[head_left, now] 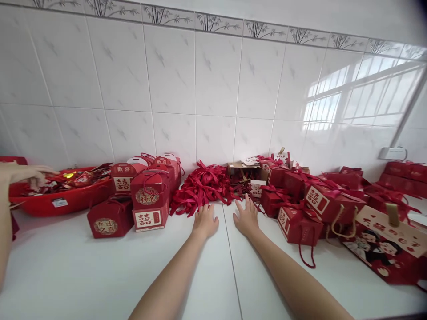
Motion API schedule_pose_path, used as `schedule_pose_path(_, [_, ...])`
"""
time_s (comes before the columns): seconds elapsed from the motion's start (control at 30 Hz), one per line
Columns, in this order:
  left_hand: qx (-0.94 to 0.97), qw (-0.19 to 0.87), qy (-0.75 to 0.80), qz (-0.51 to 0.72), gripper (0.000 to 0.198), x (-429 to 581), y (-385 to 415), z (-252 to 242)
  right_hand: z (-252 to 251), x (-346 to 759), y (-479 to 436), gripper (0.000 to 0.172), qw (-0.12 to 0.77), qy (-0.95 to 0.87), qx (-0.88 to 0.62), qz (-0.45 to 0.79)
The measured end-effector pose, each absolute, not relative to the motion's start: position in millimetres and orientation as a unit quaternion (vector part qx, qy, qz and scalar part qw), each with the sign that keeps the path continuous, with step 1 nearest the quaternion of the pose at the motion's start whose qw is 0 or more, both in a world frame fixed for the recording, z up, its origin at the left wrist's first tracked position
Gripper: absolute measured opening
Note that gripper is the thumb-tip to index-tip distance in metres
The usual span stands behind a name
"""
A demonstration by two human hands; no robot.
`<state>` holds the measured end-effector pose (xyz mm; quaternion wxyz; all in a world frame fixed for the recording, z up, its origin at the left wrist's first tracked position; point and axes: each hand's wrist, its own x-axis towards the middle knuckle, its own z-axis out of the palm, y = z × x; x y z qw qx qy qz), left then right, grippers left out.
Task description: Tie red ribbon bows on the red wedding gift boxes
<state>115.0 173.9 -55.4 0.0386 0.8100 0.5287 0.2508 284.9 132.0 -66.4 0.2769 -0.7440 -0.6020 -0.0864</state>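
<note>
My left hand [204, 222] rests palm down on the white tabletop [213, 275], fingers stretched out at the front edge of a heap of red ribbons [205, 186]. Just right of it, my right hand [246, 218] lies flat with its fingers spread, holding nothing. Its fingertips are near a small printed card [257, 188] and an open cardboard box [237, 170] with dark red pieces in it. Left of the ribbons stand several red gift boxes [149, 192] with cord handles. More red boxes with ribbon bows [300, 224] are piled to the right.
At the far left another person's hand [36, 175] reaches over a red basin [76, 195] full of wrapped sweets. A large red gift box with a cartoon couple [383, 246] stands at the right. Behind everything rises a tiled wall [213, 80], with a white socket [393, 153] at the right.
</note>
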Motion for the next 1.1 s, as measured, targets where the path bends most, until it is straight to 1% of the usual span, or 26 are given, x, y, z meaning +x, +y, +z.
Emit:
schedule_pose_path(0.13, [0.812, 0.007, 0.539, 0.223, 0.06, 122, 198, -57, -68, 291, 159, 0.053, 0.269, -0.614, -0.739, -0.065])
schedule_pose_path(0.27, [0.847, -0.031, 0.479, 0.231, 0.059, 128, 210, -51, -72, 298, 176, 0.05, 0.259, -0.646, -0.717, -0.04])
schedule_pose_path(0.43, [0.896, -0.062, 0.373, 0.231, 0.055, 131, 205, -44, -71, 302, 176, 0.03, 0.264, -0.715, -0.647, -0.021])
schedule_pose_path(0.47, [0.906, -0.061, 0.355, 0.222, 0.051, 132, 203, -44, -70, 301, 174, 0.027, 0.271, -0.726, -0.632, -0.023])
schedule_pose_path(0.57, [0.924, -0.054, 0.324, 0.195, 0.029, 133, 200, -46, -69, 296, 167, 0.022, 0.303, -0.744, -0.595, -0.027])
schedule_pose_path(0.63, [0.925, -0.052, 0.326, 0.187, 0.024, 133, 198, -47, -68, 291, 163, 0.02, 0.327, -0.746, -0.58, -0.023])
schedule_pose_path(0.73, [0.922, -0.052, 0.335, 0.185, 0.023, 131, 191, -47, -68, 285, 156, 0.018, 0.36, -0.745, -0.562, 0.0])
schedule_pose_path(0.9, [0.915, -0.043, 0.357, 0.184, 0.023, 121, 175, -44, -69, 281, 139, 0.02, 0.408, -0.731, -0.542, 0.073])
schedule_pose_path(1.1, [0.895, -0.011, 0.405, 0.184, 0.03, 111, 156, -42, -71, 284, 115, 0.017, 0.502, -0.65, -0.545, 0.17])
